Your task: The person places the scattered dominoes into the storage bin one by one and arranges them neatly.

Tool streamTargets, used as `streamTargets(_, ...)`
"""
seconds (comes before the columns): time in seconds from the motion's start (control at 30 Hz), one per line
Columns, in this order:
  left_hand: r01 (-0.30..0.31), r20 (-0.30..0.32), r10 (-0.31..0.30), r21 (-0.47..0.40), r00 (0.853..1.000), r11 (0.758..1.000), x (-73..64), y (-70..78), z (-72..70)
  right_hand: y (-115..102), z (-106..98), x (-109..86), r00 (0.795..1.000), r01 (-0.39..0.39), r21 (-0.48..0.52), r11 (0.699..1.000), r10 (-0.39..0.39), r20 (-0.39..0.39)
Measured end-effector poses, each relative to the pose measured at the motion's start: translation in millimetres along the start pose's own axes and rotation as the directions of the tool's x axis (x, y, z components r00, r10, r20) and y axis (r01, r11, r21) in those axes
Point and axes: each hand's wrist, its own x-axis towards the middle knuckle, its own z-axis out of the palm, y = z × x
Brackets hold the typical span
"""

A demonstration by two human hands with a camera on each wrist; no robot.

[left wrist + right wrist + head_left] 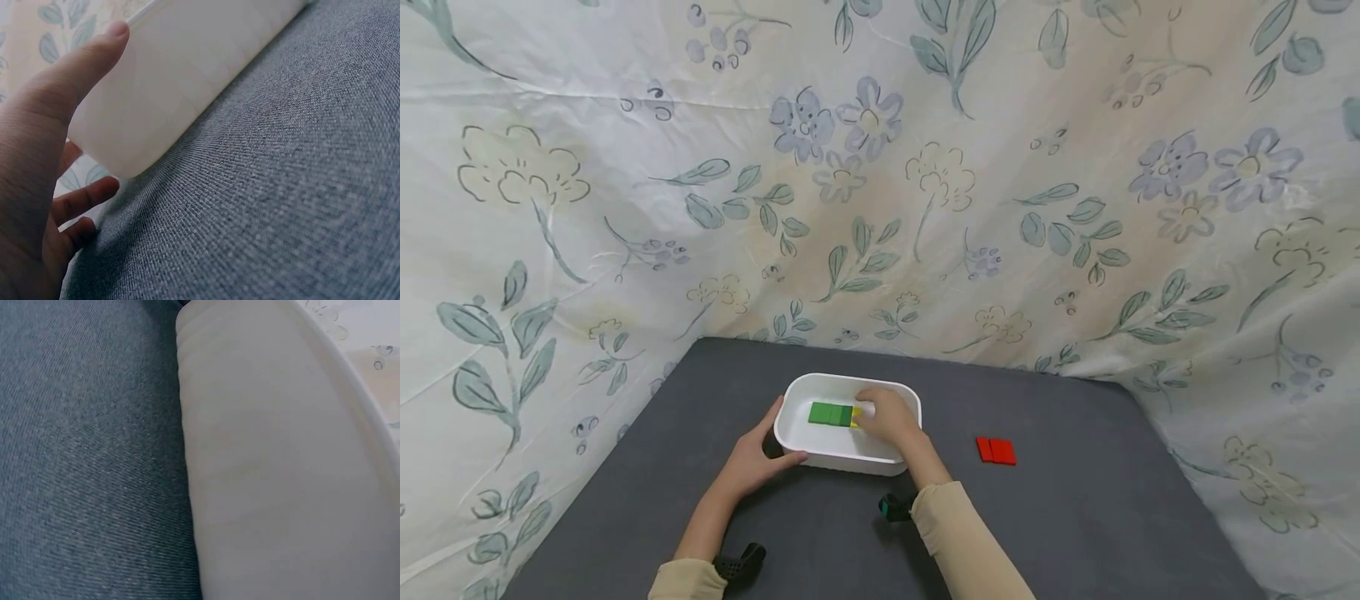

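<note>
From beyond the left hand, a whitish cloth printed with blue-grey flowers and leaves (527, 192) runs ahead of both hands and round past the right one, creased in places. Under and around the hands spreads a dark grey, woven-textured table surface (1090, 517).

The left hand (756, 457) is spread wide around the near end of a white rectangular tub with rounded corners (842, 461), gripping it; the thumb lies at the rim on the person's side, and fingers reach round the outer end. A beige sleeve (688, 579) and a black wrist device (740, 564) sit behind this hand.

Inside the tub, to the right of the left hand, lies a row of flat green rectangular pieces (829, 413), darker at its right end. Next to that end, right at the right hand's fingertips, shows a small yellow piece (855, 417). The right hand (887, 417) reaches over into the tub with fingers bent downward; whether they pinch the yellow piece, I cannot tell. Well clear of it, on the table to its right, two flat red pieces (997, 451) lie side by side.
</note>
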Motion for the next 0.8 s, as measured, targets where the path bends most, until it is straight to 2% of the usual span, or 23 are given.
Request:
streamTargets(0.1, -0.003, 0.0, 0.003, -0.016, 1.0, 1.0, -2.5, -0.8, 1.5, 0, -2, -5.0, 0.998, 0.043, 0.02, 0.999, -0.042, -0.039)
streamTargets(0.33, -0.014, -0.004, 0.014, -0.033, 1.0, 0.999, -4.8, -2.1, 4.4, 1, -16, -20.4, 0.985, 0.114, -0.008, 0.993, -0.115, -0.128)
streamTargets(0.67, -0.009, -0.012, 0.009, -0.019, 1.0, 1.0, -4.8, -2.1, 6.0, 22, -35, -52.4, 0.965, 0.126, 0.016, 0.992, -0.119, -0.233)
streamTargets(0.8, -0.018, -0.015, 0.017, -0.02, 1.0, 1.0, -5.6, -1.3, 6.3, 31, -40, -68.2, 0.955, 0.108, 0.011, 0.994, -0.101, -0.278)
